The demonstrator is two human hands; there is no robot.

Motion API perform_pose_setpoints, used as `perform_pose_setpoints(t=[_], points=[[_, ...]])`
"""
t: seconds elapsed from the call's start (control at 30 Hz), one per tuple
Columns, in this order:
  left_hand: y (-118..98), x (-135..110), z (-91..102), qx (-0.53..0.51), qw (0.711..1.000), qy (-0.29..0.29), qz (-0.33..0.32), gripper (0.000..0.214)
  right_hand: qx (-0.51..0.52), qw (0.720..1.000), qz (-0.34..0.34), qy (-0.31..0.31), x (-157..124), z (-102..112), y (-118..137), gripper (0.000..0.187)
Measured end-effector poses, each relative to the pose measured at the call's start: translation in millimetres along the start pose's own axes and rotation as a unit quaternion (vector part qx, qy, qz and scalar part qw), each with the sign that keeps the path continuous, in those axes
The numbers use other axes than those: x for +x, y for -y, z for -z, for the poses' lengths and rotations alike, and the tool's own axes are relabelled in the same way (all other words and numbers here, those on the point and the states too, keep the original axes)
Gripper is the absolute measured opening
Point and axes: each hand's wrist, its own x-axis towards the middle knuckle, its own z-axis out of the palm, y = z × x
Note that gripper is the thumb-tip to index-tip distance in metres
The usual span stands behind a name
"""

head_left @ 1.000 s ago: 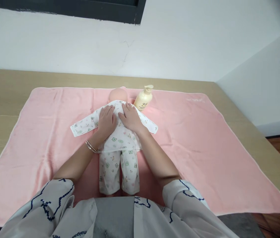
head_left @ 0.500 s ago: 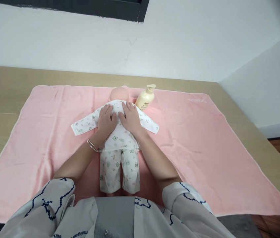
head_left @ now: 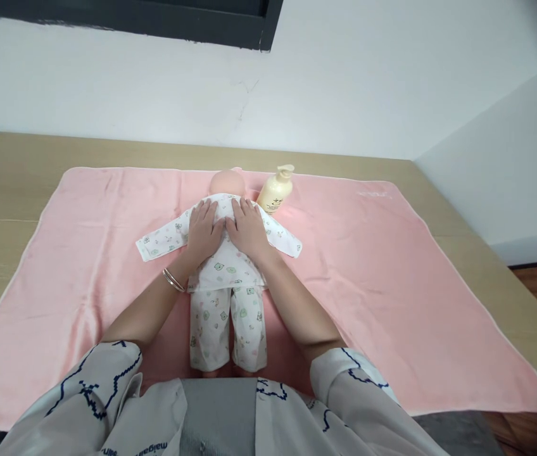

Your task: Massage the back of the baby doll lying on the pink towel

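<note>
Through the head view I see a doll (head_left: 228, 272) laid out at full length on a pink cloth (head_left: 382, 285) that covers much of the table (head_left: 178, 155). Its smooth, rounded head (head_left: 227, 182) points away from me. White top (head_left: 223, 256), thin-looking, scattered with small green and pink figures; sleeves (head_left: 161, 243) spread out to both sides. Matching trousers (head_left: 209, 329), legs straight and slightly parted. My left hand (head_left: 204, 231) and right hand (head_left: 249, 231) lie palm down, side by side, on its upper body. Fingers (head_left: 246, 208) extended, thumbs angled inward and nearly meeting; I note no grip on anything. Cream pump bottle (head_left: 275, 192) stands just beside the doll's right-hand shoulder in view. Silvery bracelet (head_left: 173, 280) on the left wrist.
</note>
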Motion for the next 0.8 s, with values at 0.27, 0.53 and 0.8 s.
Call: perform_pose_setpoints(t=[0.27, 0.53, 0.8], points=[[0.4, -2.9, -0.9, 0.002, 1.0, 0.0, -0.011, 0.052, -0.015, 1.0, 0.004, 0.022, -0.6, 4.1, -0.7, 0.059], [-9.9, -6.1, 1.5, 0.031, 0.999, 0.002, -0.015, 0.047, -0.035, 0.999, -0.025, 0.004, -12.9, 8.1, 17.8, 0.056], [-15.1, -6.5, 7.6, 0.039, 0.999, 0.015, -0.026, 0.049, -0.006, 0.999, -0.03, 0.022, -10.7, 12.3, 16.8, 0.056]])
